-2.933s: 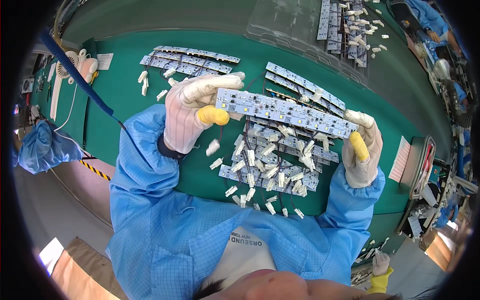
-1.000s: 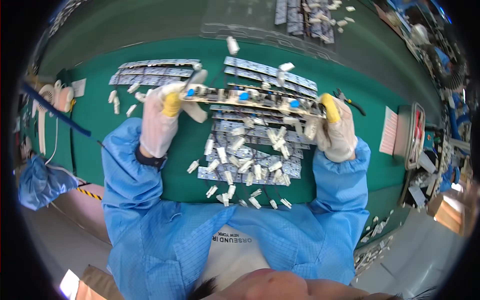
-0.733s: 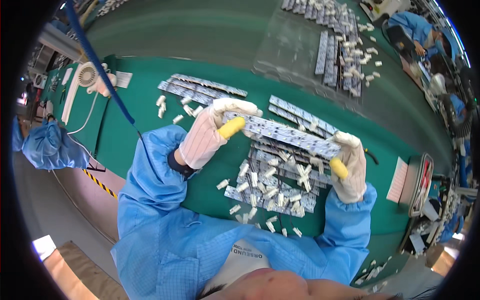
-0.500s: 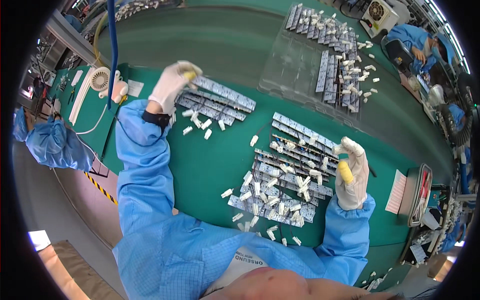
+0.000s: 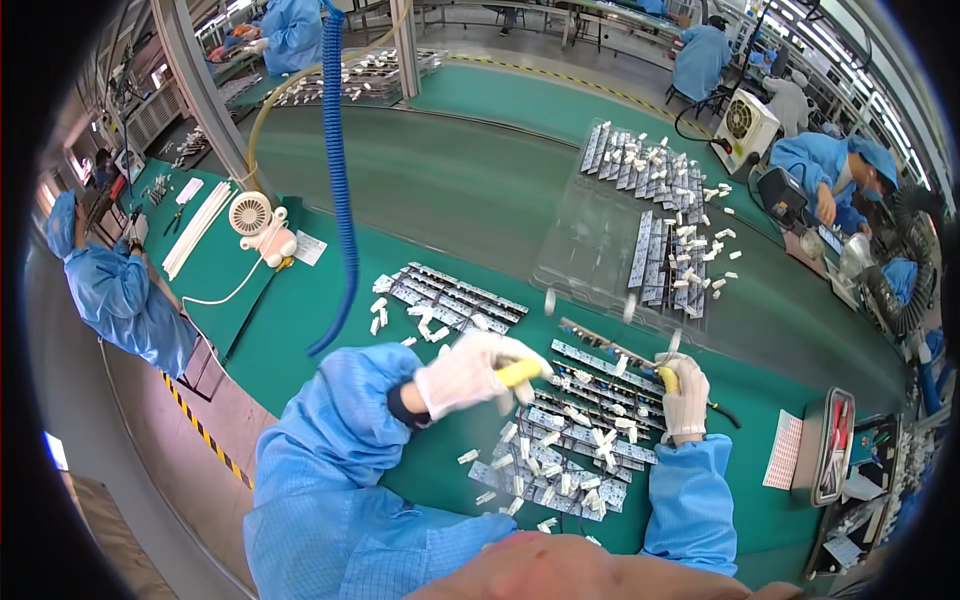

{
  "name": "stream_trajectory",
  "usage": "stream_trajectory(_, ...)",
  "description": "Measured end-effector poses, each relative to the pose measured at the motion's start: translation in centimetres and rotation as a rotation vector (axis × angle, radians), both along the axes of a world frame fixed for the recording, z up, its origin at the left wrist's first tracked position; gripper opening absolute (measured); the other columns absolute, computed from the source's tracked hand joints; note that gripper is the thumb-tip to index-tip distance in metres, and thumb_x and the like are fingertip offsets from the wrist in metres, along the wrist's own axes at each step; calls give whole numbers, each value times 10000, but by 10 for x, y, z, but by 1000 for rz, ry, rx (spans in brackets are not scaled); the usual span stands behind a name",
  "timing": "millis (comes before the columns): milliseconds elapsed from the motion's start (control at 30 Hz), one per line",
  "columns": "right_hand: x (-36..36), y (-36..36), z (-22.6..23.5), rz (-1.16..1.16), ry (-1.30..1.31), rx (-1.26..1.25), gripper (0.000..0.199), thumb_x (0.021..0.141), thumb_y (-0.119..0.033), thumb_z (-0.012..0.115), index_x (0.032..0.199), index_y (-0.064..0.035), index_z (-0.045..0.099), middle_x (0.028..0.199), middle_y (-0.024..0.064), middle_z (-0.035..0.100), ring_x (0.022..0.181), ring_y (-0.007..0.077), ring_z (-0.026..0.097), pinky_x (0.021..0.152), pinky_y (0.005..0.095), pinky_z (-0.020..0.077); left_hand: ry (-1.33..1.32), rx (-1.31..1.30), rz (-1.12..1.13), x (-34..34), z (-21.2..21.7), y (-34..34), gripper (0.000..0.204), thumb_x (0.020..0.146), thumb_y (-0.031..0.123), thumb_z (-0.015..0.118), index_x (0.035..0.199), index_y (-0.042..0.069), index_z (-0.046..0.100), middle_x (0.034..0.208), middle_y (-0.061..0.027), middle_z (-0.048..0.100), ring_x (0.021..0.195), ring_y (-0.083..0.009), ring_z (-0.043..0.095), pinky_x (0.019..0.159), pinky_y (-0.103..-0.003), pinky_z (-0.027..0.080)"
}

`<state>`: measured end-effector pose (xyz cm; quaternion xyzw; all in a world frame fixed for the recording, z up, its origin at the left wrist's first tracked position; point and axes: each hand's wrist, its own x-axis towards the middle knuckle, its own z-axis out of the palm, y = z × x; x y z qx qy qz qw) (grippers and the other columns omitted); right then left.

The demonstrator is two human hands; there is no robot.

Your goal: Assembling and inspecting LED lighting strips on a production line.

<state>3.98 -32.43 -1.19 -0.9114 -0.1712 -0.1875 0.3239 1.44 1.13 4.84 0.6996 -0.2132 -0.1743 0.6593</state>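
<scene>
My right hand [image 5: 685, 397], in a white glove with a yellow finger cover, is closed on the right end of a narrow circuit board strip [image 5: 605, 342]. The strip is tilted above the far edge of a pile of similar boards [image 5: 560, 455] with white connectors on thin wires. White connectors near the strip are smeared by motion. My left hand [image 5: 475, 375], gloved the same way, hovers at the pile's upper left. Its fingers are blurred, and whether they hold anything is unclear. Beyond it lies a smaller stack of boards [image 5: 450, 298] with loose connectors.
A clear plastic tray [image 5: 575, 250] with more boards lies ahead. A coiled blue hose [image 5: 340, 180] hangs left of centre, near a small white fan [image 5: 250, 213]. To the right are a metal bin [image 5: 825, 450] and a printed sheet [image 5: 783, 450]. Co-workers sit at both sides.
My left hand has moved from the smaller board stack toward the main pile. My right hand has closed on a strip at the pile's far edge. The view has tilted up.
</scene>
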Motion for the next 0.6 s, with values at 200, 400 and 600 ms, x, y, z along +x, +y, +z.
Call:
stream_trajectory(200,-28,36,45,-31,-298,109,147,763,23,599,902,-27,604,944,121,645,844,262,626,718,335,506,667,-706,-226,3,-28,-11,750,875,646,322,1347,65,352,857,-117,650,638,-159,606,609,-266,485)
stream_trajectory(400,-41,40,56,217,-217,-196,298,743,-163,681,998,-23,615,1039,149,611,952,317,593,847,376,473,277,-398,-98,-5,-29,-8,606,914,431,487,1290,-29,371,885,-56,601,773,-115,589,694,-231,492)
stream_trajectory(600,-47,33,56,209,602,759,754,767,-445,690,1288,5,383,931,98,593,746,131,580,603,228,454,309,-379,-103,-4,-26,-11,411,948,241,486,1269,-3,408,922,-94,634,781,-136,626,690,-242,511)
